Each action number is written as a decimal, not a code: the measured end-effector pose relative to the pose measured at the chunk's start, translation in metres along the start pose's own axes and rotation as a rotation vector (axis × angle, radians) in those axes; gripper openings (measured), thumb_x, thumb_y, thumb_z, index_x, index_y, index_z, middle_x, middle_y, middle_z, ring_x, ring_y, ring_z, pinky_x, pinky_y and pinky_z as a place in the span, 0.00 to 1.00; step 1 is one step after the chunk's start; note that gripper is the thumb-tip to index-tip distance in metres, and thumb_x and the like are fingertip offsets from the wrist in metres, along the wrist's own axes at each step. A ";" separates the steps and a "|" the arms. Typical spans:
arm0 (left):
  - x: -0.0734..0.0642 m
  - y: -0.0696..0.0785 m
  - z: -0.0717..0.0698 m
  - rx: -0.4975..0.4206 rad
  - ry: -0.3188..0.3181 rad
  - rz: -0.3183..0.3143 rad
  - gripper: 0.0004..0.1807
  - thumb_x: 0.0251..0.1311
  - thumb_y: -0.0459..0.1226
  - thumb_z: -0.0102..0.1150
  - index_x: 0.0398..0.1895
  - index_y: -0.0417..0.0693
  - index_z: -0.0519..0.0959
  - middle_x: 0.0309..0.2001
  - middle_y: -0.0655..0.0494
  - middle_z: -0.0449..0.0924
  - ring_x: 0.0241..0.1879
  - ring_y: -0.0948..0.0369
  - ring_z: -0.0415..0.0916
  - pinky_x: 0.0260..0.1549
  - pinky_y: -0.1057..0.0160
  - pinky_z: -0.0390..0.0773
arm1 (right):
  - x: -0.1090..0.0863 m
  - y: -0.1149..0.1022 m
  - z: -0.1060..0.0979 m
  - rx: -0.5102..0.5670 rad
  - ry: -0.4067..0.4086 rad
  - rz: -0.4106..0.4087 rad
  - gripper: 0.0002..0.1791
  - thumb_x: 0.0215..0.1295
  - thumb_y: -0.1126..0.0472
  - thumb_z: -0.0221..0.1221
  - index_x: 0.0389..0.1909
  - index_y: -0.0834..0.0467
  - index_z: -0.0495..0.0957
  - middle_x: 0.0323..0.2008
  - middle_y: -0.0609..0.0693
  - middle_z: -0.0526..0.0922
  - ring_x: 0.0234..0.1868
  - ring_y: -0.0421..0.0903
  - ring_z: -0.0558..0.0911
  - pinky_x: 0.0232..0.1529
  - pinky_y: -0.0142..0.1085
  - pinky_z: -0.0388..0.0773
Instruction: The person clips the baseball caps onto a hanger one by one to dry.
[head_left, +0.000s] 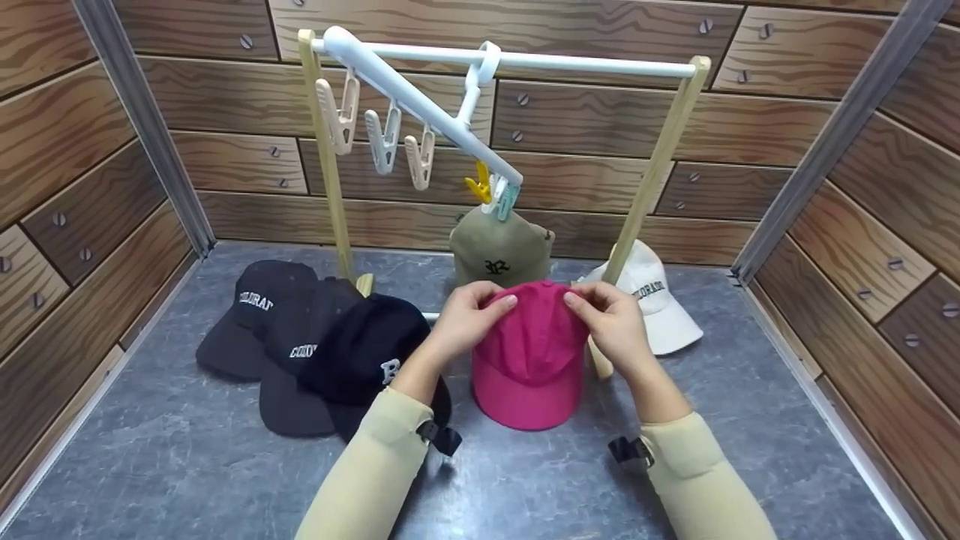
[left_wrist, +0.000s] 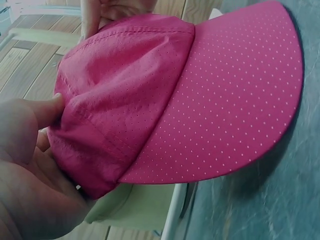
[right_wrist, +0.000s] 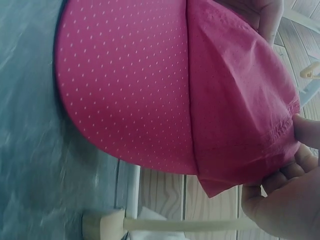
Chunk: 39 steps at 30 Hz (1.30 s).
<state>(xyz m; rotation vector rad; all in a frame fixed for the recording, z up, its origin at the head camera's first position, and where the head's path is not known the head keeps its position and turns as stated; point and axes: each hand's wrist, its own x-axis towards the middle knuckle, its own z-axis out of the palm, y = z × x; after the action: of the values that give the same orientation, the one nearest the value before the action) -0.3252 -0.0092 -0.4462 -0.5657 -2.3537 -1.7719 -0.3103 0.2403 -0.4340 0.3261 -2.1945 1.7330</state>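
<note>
A pink cap (head_left: 531,352) with a dotted brim hangs upright between both hands, brim pointing down toward the tabletop. My left hand (head_left: 466,319) pinches the crown's upper left side, thumb in front and fingers behind. On the opposite side my right hand (head_left: 616,324) grips the crown's upper right in the same way. Both wrist views show the thumbs pressing on the pink fabric, the left thumb (left_wrist: 50,109) and the right thumb (right_wrist: 306,131). Just behind the pink cap, an olive cap (head_left: 501,244) is below the low end of a tilted white clip hanger (head_left: 420,105).
The hanger hooks over a white rail (head_left: 592,64) on wooden posts (head_left: 660,165). Several clothespins (head_left: 382,139) dangle from it. Dark caps (head_left: 274,300) overlap at the left, a navy cap (head_left: 375,345) nearest. A white cap (head_left: 660,300) sits by the right post. Wood-patterned walls enclose the grey table (head_left: 187,465).
</note>
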 end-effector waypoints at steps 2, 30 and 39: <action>-0.001 0.000 -0.003 -0.005 0.004 -0.008 0.10 0.76 0.41 0.70 0.41 0.42 0.90 0.33 0.61 0.82 0.35 0.64 0.76 0.37 0.64 0.77 | 0.001 0.000 0.004 0.007 0.002 0.002 0.07 0.74 0.70 0.70 0.45 0.73 0.88 0.34 0.51 0.88 0.34 0.39 0.82 0.33 0.29 0.79; -0.005 -0.001 -0.043 0.068 0.053 0.002 0.13 0.78 0.44 0.69 0.47 0.43 0.90 0.40 0.54 0.88 0.39 0.60 0.80 0.42 0.60 0.79 | 0.013 -0.015 0.048 0.106 -0.095 -0.005 0.07 0.76 0.67 0.70 0.43 0.70 0.88 0.31 0.50 0.84 0.27 0.41 0.77 0.22 0.29 0.73; -0.005 0.000 -0.048 0.068 0.075 0.023 0.12 0.78 0.43 0.69 0.49 0.43 0.90 0.43 0.53 0.89 0.42 0.58 0.82 0.46 0.58 0.80 | 0.016 -0.018 0.060 0.085 -0.085 -0.050 0.07 0.74 0.68 0.71 0.44 0.70 0.89 0.35 0.52 0.88 0.33 0.40 0.81 0.31 0.30 0.78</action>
<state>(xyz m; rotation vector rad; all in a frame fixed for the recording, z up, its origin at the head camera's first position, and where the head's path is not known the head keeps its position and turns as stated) -0.3256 -0.0558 -0.4340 -0.5053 -2.3373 -1.6662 -0.3248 0.1784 -0.4246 0.4798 -2.1551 1.8192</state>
